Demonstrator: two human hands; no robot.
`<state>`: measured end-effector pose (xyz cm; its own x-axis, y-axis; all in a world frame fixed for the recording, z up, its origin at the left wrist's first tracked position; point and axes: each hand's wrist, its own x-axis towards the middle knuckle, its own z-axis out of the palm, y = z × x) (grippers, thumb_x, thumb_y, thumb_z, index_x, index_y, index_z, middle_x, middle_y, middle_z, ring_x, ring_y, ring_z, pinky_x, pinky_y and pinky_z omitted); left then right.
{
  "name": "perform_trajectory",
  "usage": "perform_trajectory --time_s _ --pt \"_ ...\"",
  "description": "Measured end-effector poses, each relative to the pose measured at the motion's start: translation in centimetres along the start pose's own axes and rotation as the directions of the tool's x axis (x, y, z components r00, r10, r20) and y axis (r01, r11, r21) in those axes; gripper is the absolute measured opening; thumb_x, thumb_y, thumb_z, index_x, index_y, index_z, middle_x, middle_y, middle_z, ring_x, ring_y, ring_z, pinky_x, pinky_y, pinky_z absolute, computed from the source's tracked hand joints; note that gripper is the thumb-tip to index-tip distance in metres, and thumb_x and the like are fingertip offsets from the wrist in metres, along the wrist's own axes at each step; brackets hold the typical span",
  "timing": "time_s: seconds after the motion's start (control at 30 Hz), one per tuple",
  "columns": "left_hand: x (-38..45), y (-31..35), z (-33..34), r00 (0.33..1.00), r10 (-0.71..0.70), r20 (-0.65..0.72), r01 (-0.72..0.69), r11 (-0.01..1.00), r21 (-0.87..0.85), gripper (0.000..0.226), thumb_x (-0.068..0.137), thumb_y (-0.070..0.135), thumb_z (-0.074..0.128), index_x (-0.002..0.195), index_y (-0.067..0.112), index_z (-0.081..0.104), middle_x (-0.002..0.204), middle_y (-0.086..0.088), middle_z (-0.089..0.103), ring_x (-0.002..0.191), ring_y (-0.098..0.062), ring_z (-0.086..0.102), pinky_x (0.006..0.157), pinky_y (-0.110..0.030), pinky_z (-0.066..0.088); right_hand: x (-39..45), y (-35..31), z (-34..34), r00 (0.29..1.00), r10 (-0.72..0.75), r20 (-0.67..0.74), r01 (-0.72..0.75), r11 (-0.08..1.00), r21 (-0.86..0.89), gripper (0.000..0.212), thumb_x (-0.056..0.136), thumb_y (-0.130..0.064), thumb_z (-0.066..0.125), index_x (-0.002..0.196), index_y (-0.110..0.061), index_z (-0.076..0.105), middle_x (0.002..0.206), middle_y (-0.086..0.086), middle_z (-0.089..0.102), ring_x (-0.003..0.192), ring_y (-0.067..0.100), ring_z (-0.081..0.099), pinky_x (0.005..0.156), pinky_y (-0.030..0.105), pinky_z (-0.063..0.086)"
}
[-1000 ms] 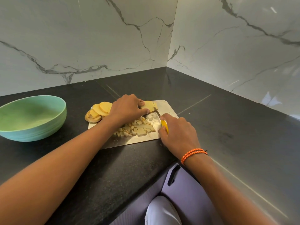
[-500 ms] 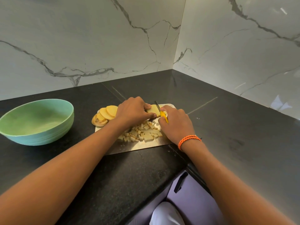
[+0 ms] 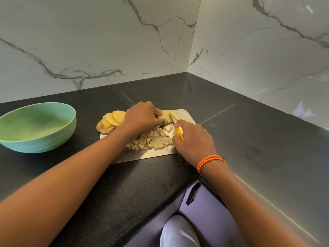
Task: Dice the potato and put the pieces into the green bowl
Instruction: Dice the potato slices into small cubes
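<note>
Sitting at the left of the frame, the green bowl (image 3: 37, 127) rests on the black desk (image 3: 124, 184), well apart from the board (image 3: 185, 114), with a bare strip of desk between them. Round potato slices (image 3: 111, 120) are fanned over the board's left edge, the outermost lying partly on the desk. At frame centre the left hand (image 3: 142, 116) presses down on a potato piece (image 3: 165, 114), its fingers curled over it at the board's far edge. Just below, a heap of dice (image 3: 151, 139) covers the middle of the board, near its front edge. The right hand (image 3: 194, 139) grips a knife (image 3: 175, 127) by its yellow handle, fingers wrapped round it, the blade tip set against the held piece beside the left fingertips. An orange band (image 3: 210, 162) circles the right wrist. The board's front edge lies close to the desk's front edge. To the right, bare desk runs to the marble wall (image 3: 267, 59), and more lies behind the board toward the corner.
</note>
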<state>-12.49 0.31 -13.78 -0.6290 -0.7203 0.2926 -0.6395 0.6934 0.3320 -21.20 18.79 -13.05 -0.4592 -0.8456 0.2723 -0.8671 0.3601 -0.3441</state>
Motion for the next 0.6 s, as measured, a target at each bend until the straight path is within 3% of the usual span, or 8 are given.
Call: perform_trajectory --time_s 0.17,0.33,0.53,0.6 --pt "-0.1 0.1 0.0 1.0 -0.006 0.006 0.006 1.0 0.003 0.053 0.087 0.065 0.075 0.127 0.031 0.076 0.125 0.012 0.075 0.073 -0.006 0.061 0.06 -0.023 0.047 -2.5 0.4 -0.8 1.0 0.015 0.007 -0.015 0.999 -0.029 0.039 0.1 -0.036 0.051 0.138 -0.032 0.054 0.098 0.005 0.062 0.09 0.027 0.061 0.08 0.042 0.054" --pt "0.1 0.1 0.1 1.0 -0.016 0.006 0.016 1.0 -0.01 0.055 0.085 0.066 0.076 0.127 0.03 0.076 0.123 0.011 0.076 0.075 -0.008 0.063 0.065 -0.025 0.054 -2.7 0.6 -1.1 0.999 0.034 -0.004 -0.034 0.999 0.002 0.04 0.1 -0.031 0.052 0.139 -0.03 0.054 0.077 -0.011 0.039 0.082 0.02 0.051 0.072 0.036 0.048" --pt "0.1 -0.1 -0.2 1.0 -0.024 0.001 0.024 0.999 -0.027 0.057 0.081 0.068 0.078 0.123 0.029 0.078 0.115 0.011 0.078 0.071 -0.008 0.063 0.061 -0.025 0.05 0.2 -0.5 -0.4 0.997 0.001 -0.083 0.006 0.996 0.09 0.041 0.098 -0.029 0.053 0.139 -0.029 0.056 0.086 -0.001 0.054 0.084 0.023 0.053 0.07 0.033 0.04" --pt "0.0 -0.1 -0.3 1.0 -0.02 0.006 0.02 1.0 -0.02 0.056 0.082 0.069 0.077 0.122 0.03 0.079 0.113 0.012 0.079 0.07 -0.008 0.063 0.061 -0.026 0.051 1.5 -0.8 0.1 0.998 0.018 -0.064 -0.013 0.996 0.086 0.04 0.098 -0.03 0.054 0.138 -0.028 0.057 0.097 0.006 0.063 0.093 0.028 0.058 0.074 0.034 0.041"
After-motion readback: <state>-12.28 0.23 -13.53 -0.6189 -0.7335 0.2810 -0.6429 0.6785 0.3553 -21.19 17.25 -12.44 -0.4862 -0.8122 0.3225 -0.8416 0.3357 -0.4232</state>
